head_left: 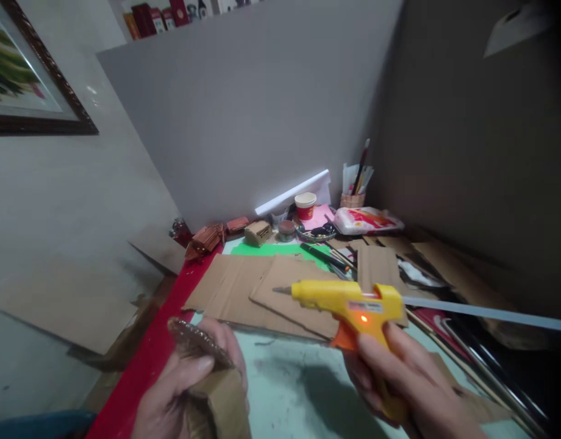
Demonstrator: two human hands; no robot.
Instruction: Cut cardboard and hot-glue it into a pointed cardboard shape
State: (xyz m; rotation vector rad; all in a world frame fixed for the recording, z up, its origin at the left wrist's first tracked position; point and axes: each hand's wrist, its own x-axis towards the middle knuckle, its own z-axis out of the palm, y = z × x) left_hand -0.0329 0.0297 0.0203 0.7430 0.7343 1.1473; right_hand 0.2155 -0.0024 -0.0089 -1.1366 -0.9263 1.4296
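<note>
Yellow-bodied, one glue gun with one stick fills the right grip.

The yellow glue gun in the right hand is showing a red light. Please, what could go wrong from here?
The lit glue gun may be hot, so its metal nozzle could burn the bare left hand if brought to the brown cardboard piece held there.
A drip could mark the flat cardboard behind the nozzle.
The long glue stick juts out behind and might snag when the right hand turns.
</note>
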